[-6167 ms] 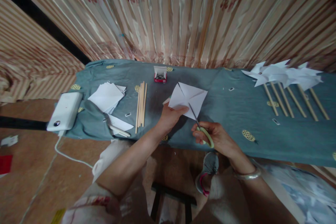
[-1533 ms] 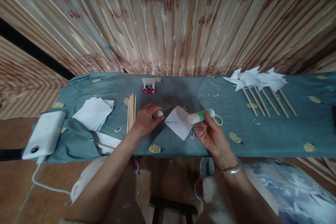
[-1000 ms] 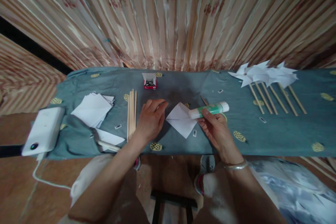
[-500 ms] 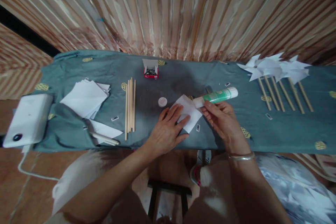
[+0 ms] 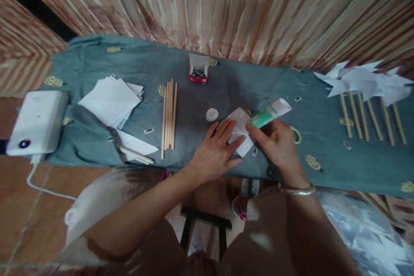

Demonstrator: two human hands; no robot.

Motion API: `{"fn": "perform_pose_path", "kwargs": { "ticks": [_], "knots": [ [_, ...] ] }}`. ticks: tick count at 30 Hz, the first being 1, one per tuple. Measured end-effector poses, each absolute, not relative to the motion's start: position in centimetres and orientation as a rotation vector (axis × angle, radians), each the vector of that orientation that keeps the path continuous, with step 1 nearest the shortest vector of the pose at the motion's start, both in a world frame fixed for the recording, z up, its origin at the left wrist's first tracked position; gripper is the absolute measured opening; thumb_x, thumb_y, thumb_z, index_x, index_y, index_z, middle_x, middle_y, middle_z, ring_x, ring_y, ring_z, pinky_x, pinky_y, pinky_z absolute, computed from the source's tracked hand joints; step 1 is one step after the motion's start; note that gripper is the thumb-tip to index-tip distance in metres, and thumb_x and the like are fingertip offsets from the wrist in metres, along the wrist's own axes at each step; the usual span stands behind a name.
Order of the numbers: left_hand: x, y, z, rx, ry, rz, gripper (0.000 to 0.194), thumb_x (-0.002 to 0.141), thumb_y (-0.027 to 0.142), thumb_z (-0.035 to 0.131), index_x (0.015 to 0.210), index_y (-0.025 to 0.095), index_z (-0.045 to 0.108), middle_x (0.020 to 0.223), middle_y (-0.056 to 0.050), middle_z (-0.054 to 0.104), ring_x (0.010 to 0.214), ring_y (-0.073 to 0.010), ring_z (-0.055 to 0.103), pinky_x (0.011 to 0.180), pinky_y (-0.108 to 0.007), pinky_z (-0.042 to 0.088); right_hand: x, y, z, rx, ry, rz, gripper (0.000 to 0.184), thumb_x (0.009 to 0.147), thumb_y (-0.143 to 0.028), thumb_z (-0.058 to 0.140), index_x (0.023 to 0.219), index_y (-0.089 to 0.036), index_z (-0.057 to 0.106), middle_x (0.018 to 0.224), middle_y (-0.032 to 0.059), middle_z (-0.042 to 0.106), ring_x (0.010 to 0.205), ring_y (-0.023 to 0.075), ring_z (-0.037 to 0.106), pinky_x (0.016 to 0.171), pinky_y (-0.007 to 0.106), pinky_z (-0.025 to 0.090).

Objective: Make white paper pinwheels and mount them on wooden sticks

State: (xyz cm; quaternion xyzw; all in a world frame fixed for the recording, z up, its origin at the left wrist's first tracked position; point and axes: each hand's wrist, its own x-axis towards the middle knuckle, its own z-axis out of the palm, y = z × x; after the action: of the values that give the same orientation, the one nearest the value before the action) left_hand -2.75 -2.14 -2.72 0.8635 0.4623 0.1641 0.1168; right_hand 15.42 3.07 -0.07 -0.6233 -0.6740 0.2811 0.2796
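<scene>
My left hand [image 5: 215, 155] lies with its fingers spread over a small white sheet of paper [image 5: 238, 117], pressing it to the cloth. My right hand [image 5: 280, 144] is closed around a green and white glue stick [image 5: 267, 113], tilted with its lower end at the paper near the fold lines. That tip is hidden behind my thumb. To the left of the paper lies a round white cap [image 5: 211, 114]. Beside my right hand a yellow-green loop [image 5: 296, 135] shows, partly covered, and I cannot make out what it belongs to.
Wooden sticks [image 5: 169, 116] and a stack of white paper [image 5: 111, 101] lie to the left, near a white device [image 5: 37, 121] with a cable. An opened red box of small metal pieces [image 5: 198, 73] stands behind. Paper pinwheels on sticks [image 5: 362, 82] lie at the right.
The glue stick's back end has tipped up, and its tip has come down onto the paper with my right hand. My left hand stays on the sheet. The whole view has shifted.
</scene>
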Motion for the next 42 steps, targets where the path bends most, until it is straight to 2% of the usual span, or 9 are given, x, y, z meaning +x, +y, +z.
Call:
{"fn": "perform_pose_path", "kwargs": {
  "ticks": [7, 14, 25, 42],
  "knots": [
    [-2.8, -2.4, -3.2, 2.559, 1.346, 0.541, 0.057, 0.089, 0.051, 0.054, 0.135, 0.018, 0.049, 0.15, -0.021, 0.038, 0.143, -0.0352, 0.03, 0.113, -0.057, 0.025, 15.6, 3.1, -0.4, -1.662, -1.914, 0.659, 0.038, 0.077, -0.057, 0.063, 0.078, -0.019, 0.063, 0.067, 0.0041, 0.066, 0.057, 0.0198, 0.058, 0.056, 0.032, 0.042],
    [-2.7, -2.3, -3.2, 2.545, 1.351, 0.53, 0.06, 0.087, 0.05, 0.058, 0.137, 0.019, 0.048, 0.151, -0.021, 0.037, 0.143, -0.0356, 0.03, 0.114, -0.057, 0.024, 15.1, 2.9, -0.2, -1.656, -1.991, 0.463, 0.041, 0.077, -0.06, 0.062, 0.077, -0.019, 0.063, 0.065, 0.0047, 0.066, 0.056, 0.0216, 0.06, 0.054, 0.033, 0.042],
    [-2.6, -2.4, -3.4, 2.571, 1.349, 0.557, 0.052, 0.088, 0.049, 0.058, 0.133, 0.024, 0.053, 0.152, -0.016, 0.038, 0.142, -0.0347, 0.031, 0.115, -0.059, 0.021, 14.7, 3.1, -0.1, -1.603, -2.053, 0.458, 0.038, 0.078, -0.056, 0.064, 0.081, -0.018, 0.065, 0.065, 0.0041, 0.066, 0.056, 0.0205, 0.061, 0.054, 0.031, 0.044],
    [-2.6, -2.4, -3.5, 2.556, 1.347, 0.557, 0.052, 0.087, 0.048, 0.059, 0.132, 0.022, 0.054, 0.152, -0.018, 0.038, 0.142, -0.0352, 0.031, 0.115, -0.058, 0.022, 14.3, 2.9, 0.2, -1.596, -2.092, 0.452, 0.041, 0.08, -0.058, 0.061, 0.081, -0.017, 0.064, 0.064, 0.0053, 0.067, 0.056, 0.0207, 0.062, 0.055, 0.031, 0.044]
  ]
}}
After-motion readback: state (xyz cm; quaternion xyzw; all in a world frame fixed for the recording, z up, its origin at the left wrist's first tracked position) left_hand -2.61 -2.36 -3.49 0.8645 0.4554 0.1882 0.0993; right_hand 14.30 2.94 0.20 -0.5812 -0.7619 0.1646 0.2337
